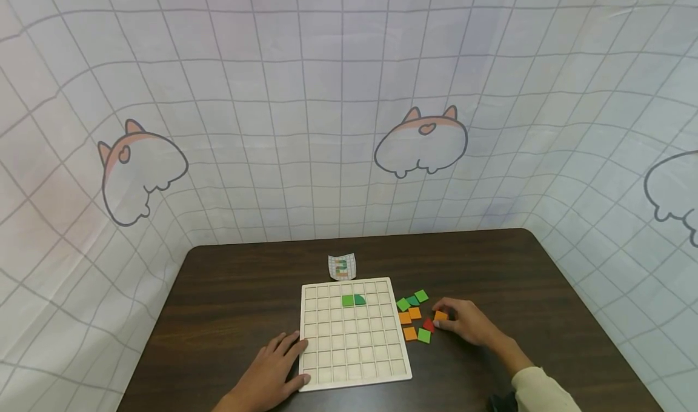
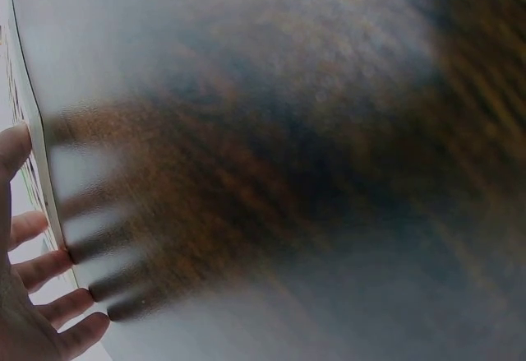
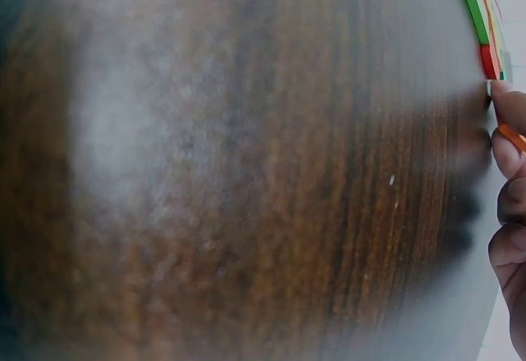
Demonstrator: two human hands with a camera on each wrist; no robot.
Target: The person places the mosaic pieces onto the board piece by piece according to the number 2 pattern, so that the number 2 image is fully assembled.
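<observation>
Orange tiles point(image 1: 410, 334): four; gridded board point(image 1: 351, 340): one.

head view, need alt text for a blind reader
A person's right hand pinches an orange square tile beside green, orange and red tiles, while the left hand touches the left edge of a cream grid board holding two green tiles. A pattern card lies beyond the board on a dark wood-grain table.

Dk brown wood-grain tbl point(image 1: 229, 297), wht grid cloth point(image 1: 319, 121) w/ cartoon prints point(image 1: 422, 148) behind & both sides
</observation>
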